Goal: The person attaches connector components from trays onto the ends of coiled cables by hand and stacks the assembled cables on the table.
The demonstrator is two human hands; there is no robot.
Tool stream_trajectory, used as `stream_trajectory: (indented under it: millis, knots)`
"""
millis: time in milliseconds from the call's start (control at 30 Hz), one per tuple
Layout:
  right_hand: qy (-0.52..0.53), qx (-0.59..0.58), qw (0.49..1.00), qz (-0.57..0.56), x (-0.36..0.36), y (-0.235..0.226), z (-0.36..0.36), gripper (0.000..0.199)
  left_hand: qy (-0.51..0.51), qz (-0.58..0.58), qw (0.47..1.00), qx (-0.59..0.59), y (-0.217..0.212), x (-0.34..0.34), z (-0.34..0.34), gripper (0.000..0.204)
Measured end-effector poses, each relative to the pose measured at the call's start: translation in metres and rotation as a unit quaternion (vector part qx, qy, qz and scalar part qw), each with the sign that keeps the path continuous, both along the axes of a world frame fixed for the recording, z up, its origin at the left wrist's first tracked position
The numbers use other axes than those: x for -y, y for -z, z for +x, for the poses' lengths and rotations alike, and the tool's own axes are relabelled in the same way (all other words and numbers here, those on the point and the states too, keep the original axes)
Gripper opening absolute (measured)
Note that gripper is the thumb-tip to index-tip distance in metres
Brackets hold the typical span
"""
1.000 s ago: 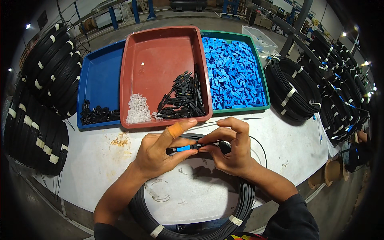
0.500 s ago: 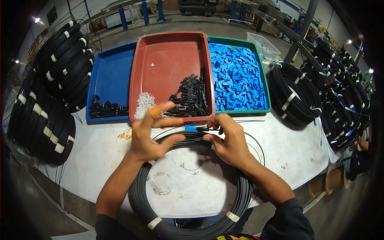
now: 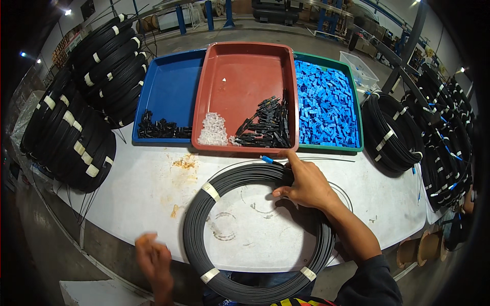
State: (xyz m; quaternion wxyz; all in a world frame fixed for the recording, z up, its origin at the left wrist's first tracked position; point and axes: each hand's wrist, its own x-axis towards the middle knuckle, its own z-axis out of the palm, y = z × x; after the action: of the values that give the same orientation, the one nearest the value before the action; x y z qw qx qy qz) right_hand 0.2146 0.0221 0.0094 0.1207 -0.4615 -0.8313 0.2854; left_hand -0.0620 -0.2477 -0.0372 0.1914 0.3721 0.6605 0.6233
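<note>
A large coil of thin black cable [image 3: 194,234], bound with pale tape bands, lies at the table's front and overhangs its edge. My right hand [image 3: 311,186] grips the coil's upper right, thumb on the inner side and fingers over the outer side. Just left of those fingers, a cable end with a blue connector [image 3: 266,159] and a black sleeve pokes out; the fingers partly cover it. My left hand [image 3: 153,257] is off the coil, low at the left beside the table's front edge. Motion smears its fingers, and I make out nothing in it.
Behind the coil stand a blue tray [image 3: 168,76] with black parts, a red tray [image 3: 245,66] with clear and black pieces, and a green tray [image 3: 357,122] of blue connectors. Stacked cable coils [image 3: 66,132] rise at the left, more coils [image 3: 390,127] at the right.
My left hand has moved from above the coil down and left to the table's front edge. My right hand has shifted from the connector onto the coil. The view has turned slightly left.
</note>
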Motion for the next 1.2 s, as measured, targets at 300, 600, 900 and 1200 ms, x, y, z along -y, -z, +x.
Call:
stream_trajectory:
  millis: [300, 600, 900, 1200]
  knots:
    - [-0.067, -0.009, 0.995, 0.076, -0.014, 0.016, 0.007, 0.078, 0.196, 0.085, 0.888, 0.408, 0.063, 0.055, 0.095, 0.098]
    - [-0.087, -0.061, 0.994, 0.034, 0.008, -0.019, 0.009, 0.080, 0.134, 0.188, 0.836, 0.498, 0.078, 0.046, 0.111, 0.108]
    - [-0.050, -0.316, 0.928, 0.193, 0.067, -0.097, -0.013, 0.104, 0.193, 0.288, 0.874, 0.340, 0.012, 0.034, 0.043, 0.068]
    - [-0.105, -0.441, 0.838, 0.305, 0.041, -0.079, -0.023, 0.107, 0.162, 0.309, 0.937, -0.002, 0.060, 0.005, -0.045, 0.025]
